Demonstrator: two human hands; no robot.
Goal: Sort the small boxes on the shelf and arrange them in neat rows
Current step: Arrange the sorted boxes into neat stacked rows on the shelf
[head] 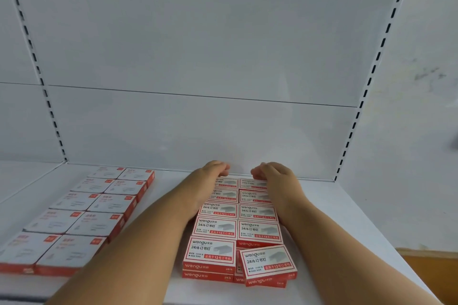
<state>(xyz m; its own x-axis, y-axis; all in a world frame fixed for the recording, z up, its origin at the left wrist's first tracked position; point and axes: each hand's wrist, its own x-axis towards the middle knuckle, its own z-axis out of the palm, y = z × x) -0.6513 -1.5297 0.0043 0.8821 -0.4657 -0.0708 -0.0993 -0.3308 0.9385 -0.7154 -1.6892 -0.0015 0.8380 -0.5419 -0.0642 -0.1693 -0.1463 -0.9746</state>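
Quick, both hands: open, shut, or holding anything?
Left hand: fingers curled over the far end of the staple boxes; a grip cannot be told.
Right hand: same, fingers curled at the far end; cannot tell.

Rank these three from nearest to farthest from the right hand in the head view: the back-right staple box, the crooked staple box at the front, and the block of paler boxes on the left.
From the right hand:
1. Back-right staple box, directly under the fingers at the shelf's back.
2. Crooked staple box, at the front, tilted atop the right column.
3. Block of paler boxes, far across on the left.
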